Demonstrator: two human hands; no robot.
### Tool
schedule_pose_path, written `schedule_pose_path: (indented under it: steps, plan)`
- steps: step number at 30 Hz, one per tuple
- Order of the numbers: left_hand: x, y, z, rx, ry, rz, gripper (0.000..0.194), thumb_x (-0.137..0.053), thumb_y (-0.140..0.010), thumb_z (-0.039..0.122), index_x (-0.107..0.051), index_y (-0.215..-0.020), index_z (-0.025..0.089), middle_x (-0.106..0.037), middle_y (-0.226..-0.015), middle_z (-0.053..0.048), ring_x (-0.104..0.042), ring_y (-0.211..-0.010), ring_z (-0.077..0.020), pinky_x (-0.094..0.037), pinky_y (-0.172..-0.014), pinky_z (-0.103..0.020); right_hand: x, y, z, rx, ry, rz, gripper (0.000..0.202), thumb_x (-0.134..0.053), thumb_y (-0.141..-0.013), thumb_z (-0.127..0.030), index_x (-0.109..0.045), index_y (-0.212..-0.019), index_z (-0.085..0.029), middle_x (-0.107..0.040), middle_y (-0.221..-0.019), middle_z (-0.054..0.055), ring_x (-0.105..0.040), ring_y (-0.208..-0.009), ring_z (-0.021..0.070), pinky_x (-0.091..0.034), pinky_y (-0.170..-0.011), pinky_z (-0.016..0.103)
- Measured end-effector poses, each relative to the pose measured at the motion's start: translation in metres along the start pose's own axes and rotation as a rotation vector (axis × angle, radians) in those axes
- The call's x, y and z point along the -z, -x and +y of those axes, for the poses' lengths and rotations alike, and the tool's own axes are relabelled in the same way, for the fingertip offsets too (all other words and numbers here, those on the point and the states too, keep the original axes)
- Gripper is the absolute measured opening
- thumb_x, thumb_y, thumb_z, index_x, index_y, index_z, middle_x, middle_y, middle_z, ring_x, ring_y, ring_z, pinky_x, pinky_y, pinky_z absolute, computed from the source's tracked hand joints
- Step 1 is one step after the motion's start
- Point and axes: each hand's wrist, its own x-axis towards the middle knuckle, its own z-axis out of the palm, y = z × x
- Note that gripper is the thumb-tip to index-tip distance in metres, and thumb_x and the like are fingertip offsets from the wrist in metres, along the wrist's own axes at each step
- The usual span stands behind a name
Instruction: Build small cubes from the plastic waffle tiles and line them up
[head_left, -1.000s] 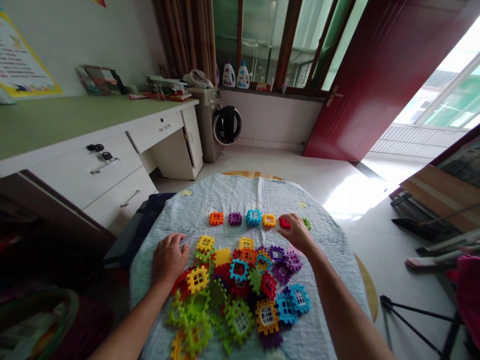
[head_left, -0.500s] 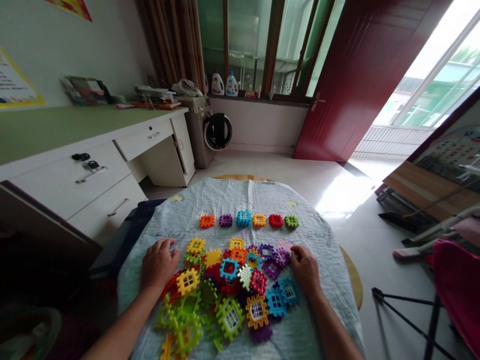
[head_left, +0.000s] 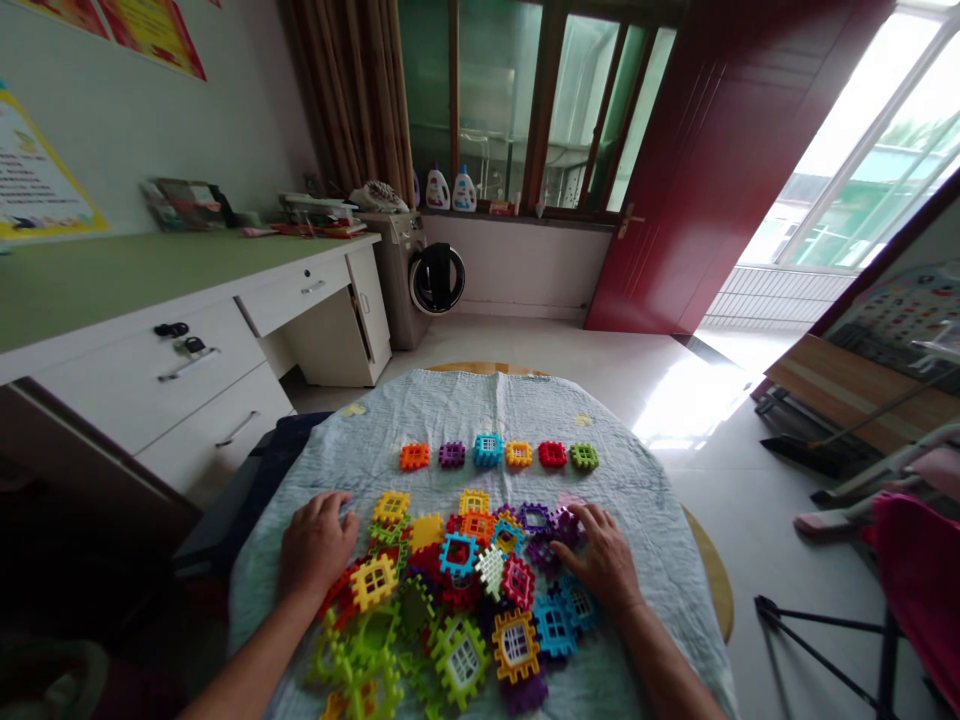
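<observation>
A pile of colourful plastic building blocks, with notched edges and many with window grids, covers the front of the cloth. My left hand [head_left: 319,540] rests on the cloth left of the pile, fingers loosely bent and holding nothing, near a yellow block [head_left: 391,506]. On the pile's right side, my right hand [head_left: 602,556] is open, thumb spread from the fingers, over purple blocks [head_left: 564,524] that it partly hides. A pink block [head_left: 570,499] shows just behind its fingertips. Blue blocks [head_left: 555,626] lie below that hand. Whether the right fingertips touch the purple blocks I cannot tell.
Behind the pile, a row of several small block cubes, among them a blue cube [head_left: 487,450], crosses the round table's pale blue cloth [head_left: 480,400]. A desk [head_left: 187,270] stands left, a washing machine [head_left: 401,270] behind. A folding chair [head_left: 911,590] is at right.
My right hand has shifted slightly left over the purple blocks, and its thumb and fingers have spread. My left hand stays beside the pile. The camera view has tilted slightly up.
</observation>
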Motion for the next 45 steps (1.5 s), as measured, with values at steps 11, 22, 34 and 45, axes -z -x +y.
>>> schedule_pose_path:
  steps: [11, 22, 34, 45]
  plan:
    - [-0.001, -0.001, -0.002, -0.005, 0.001, -0.008, 0.026, -0.044, -0.084, 0.028, -0.062, -0.1, 0.018, -0.066, -0.107, -0.011, -0.059, -0.097, -0.0273, -0.045, -0.087, -0.038, -0.001, 0.0, 0.004, -0.121, -0.242, 0.094, 0.036, -0.034, -0.098, -0.042, -0.064, -0.095, -0.023, -0.068, -0.093, 0.007, -0.063, -0.088, 0.021, -0.047, -0.082, 0.033]
    - [-0.002, -0.001, -0.002, -0.019, -0.007, -0.01, 0.025, -0.044, -0.084, 0.027, -0.062, -0.099, 0.017, -0.066, -0.107, -0.011, -0.059, -0.1, -0.027, -0.044, -0.09, -0.038, -0.01, -0.005, 0.014, -0.196, 0.055, 0.201, 0.027, -0.05, -0.089, -0.036, -0.069, -0.101, -0.022, -0.062, -0.105, 0.011, -0.054, -0.102, 0.0269, -0.04, -0.092, 0.04]
    - [0.0, -0.002, -0.001, -0.02, -0.031, -0.014, 0.027, -0.045, -0.084, 0.028, -0.063, -0.1, 0.016, -0.065, -0.106, -0.011, -0.059, -0.097, -0.027, -0.044, -0.089, -0.038, 0.001, -0.011, -0.037, 0.046, 0.033, 0.004, 0.019, -0.064, -0.084, -0.029, -0.069, -0.101, -0.027, -0.069, -0.104, 0.004, -0.053, -0.107, 0.0255, -0.033, -0.09, 0.037]
    - [0.001, -0.001, 0.001, 0.003, -0.021, -0.029, 0.027, -0.046, -0.083, 0.027, -0.063, -0.1, 0.016, -0.065, -0.106, -0.011, -0.058, -0.097, -0.0274, -0.043, -0.088, -0.038, 0.006, 0.0, -0.043, -0.079, 0.053, -0.058, 0.017, -0.066, -0.083, -0.034, -0.064, -0.095, -0.023, -0.068, -0.101, 0.006, -0.056, -0.099, 0.0251, -0.036, -0.087, 0.036]
